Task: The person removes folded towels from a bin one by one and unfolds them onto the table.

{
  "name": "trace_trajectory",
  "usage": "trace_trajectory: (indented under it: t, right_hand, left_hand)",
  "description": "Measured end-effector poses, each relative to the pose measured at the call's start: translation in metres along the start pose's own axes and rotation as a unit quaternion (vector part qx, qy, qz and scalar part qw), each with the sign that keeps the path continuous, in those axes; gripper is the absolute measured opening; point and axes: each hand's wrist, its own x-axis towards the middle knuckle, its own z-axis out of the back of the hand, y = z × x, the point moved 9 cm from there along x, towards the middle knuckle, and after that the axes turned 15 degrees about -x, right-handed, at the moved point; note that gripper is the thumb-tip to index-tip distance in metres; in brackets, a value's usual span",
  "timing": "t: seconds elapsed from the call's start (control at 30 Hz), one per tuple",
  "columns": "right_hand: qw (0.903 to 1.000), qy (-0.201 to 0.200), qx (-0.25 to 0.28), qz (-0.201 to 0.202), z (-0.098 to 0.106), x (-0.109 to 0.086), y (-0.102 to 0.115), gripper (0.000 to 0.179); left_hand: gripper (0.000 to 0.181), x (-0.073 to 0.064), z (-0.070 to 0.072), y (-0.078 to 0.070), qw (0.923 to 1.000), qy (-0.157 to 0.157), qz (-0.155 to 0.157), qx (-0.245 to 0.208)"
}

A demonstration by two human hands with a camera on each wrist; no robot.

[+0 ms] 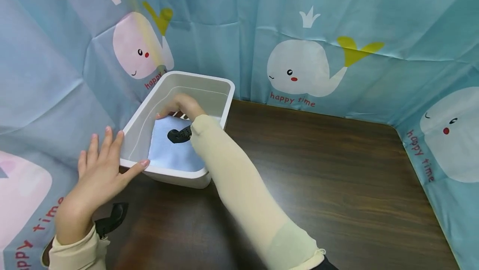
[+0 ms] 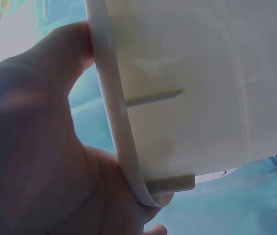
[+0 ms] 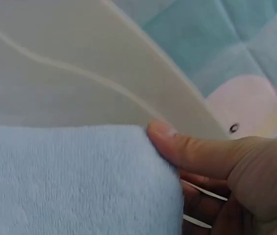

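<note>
A white plastic bin [image 1: 198, 75] stands at the left of the table, with a light blue cloth [image 1: 174, 153] inside it. My right hand [image 1: 183, 104] reaches into the bin and pinches the cloth's far edge. The right wrist view shows the thumb of that hand [image 3: 212, 161] on top of a corner of the fuzzy cloth [image 3: 74, 176], with the other fingers behind it. My left hand [image 1: 98, 176] rests against the bin's near left corner, its fingers spread along the outside and its thumb on the rim [image 2: 110, 93].
Behind and to the left hangs a blue curtain [image 1: 250, 33] with whale prints. The dark wooden table [image 1: 329, 178] stretches to the right of the bin. A brown-and-white striped patch [image 1: 179, 115] shows below the right hand; its kind is unclear.
</note>
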Motion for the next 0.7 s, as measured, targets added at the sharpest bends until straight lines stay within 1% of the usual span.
trace_trajectory:
  t: [0.1,0.2,0.33,0.43,0.57,0.7]
  right_hand:
    - [0.9997,0.005,0.011,0.020,0.005,-0.009,0.004,0.037]
    - [0.9980,0.008,0.044,0.045,0.011,-0.016,0.006,0.035]
    - [0.9935,0.005,0.080,0.081,0.018,-0.024,0.007,0.027]
    - [0.9884,-0.007,0.105,0.110,0.020,-0.031,0.006,0.022]
    - [0.9808,-0.025,0.115,0.156,0.026,-0.042,0.007,0.019]
    - [0.9723,-0.053,0.116,0.196,0.042,-0.063,0.010,0.017]
  left_hand:
    - [0.100,0.001,0.000,0.001,1.0000,0.007,0.005,-0.001]
    - [0.100,0.003,0.000,0.001,0.9999,0.012,0.007,-0.002]
    - [0.101,0.004,-0.001,0.001,0.9999,0.014,0.007,-0.004]
    - [0.101,0.004,-0.001,0.001,0.9999,0.014,0.007,-0.006]
    - [0.101,0.004,-0.002,0.002,0.9999,0.014,0.007,-0.005]
    - [0.101,0.004,0.000,0.002,0.9999,0.010,0.003,-0.001]
